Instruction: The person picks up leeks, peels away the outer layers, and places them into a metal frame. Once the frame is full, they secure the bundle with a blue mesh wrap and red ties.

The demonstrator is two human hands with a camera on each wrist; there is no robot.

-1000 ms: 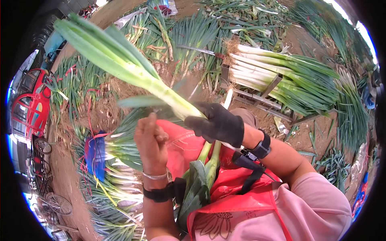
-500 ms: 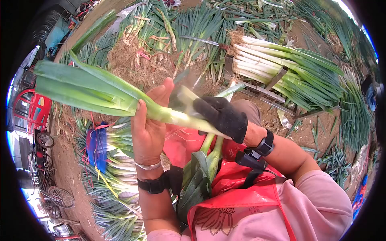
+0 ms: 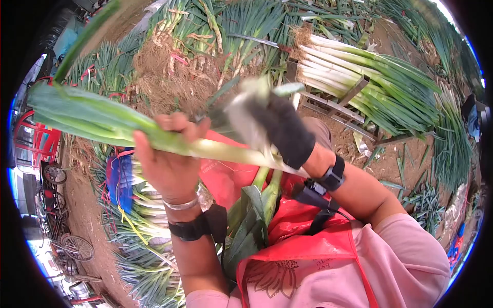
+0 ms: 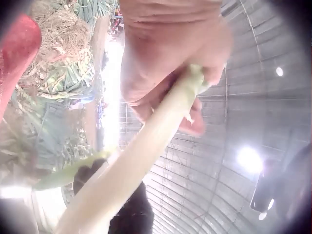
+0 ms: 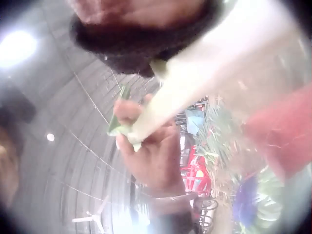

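A large leek lies slantwise across the front of the body, green leaves to the left and white shaft to the right. My bare left hand grips it where the leaves meet the shaft, fingers curled round it in the left wrist view too. Above the white end, my black-gloved right hand holds a pale outer leaf, blurred and peeled away from the shaft. In the right wrist view the white shaft passes close under the glove. More leeks rest upright against the red apron.
On the right, a metal rack bears a stack of cleaned leeks. Untrimmed leeks with tangled roots cover the ground ahead. Beside the left arm lie bundled leeks with a blue wrap. A red vehicle stands far left.
The left hand has come round the leek, gripped it and shifted left, bringing the leek lower and flatter. The gloved hand has moved from gripping the shaft to pulling a pale leaf up off it.
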